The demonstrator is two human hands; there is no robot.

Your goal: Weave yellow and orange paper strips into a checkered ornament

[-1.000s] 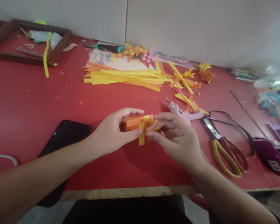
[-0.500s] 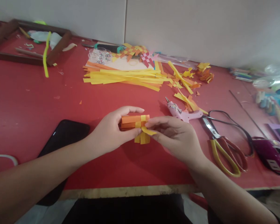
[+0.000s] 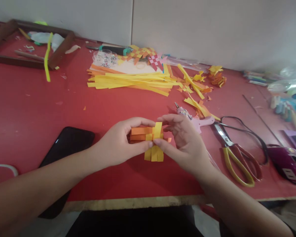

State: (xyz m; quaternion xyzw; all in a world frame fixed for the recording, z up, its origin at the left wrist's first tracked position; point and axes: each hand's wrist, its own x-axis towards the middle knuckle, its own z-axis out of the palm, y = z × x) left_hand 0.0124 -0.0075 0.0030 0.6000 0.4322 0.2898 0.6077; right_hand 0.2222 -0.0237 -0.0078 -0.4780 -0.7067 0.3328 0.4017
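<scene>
paper weave [image 3: 151, 135] held just over bench [image 3: 34, 108], between both hands; left hand [image 3: 118, 144] fingers pinch orange strips [image 3: 140, 130], long axis left-right; right hand [image 3: 187, 148] fingers pinch crossing yellow strips [image 3: 155, 153], ends hanging down; glue gun [image 3: 199, 121] right behind

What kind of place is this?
Probably a paper-craft worktable: the left hand and right hand hold a woven paper piece; a pile of paper strips, a glue gun and scissors lie on the red table.

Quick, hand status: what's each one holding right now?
Left hand: closed, pinching the orange strips of the woven paper piece.
Right hand: closed, pinching the same piece at its yellow strips.
</scene>
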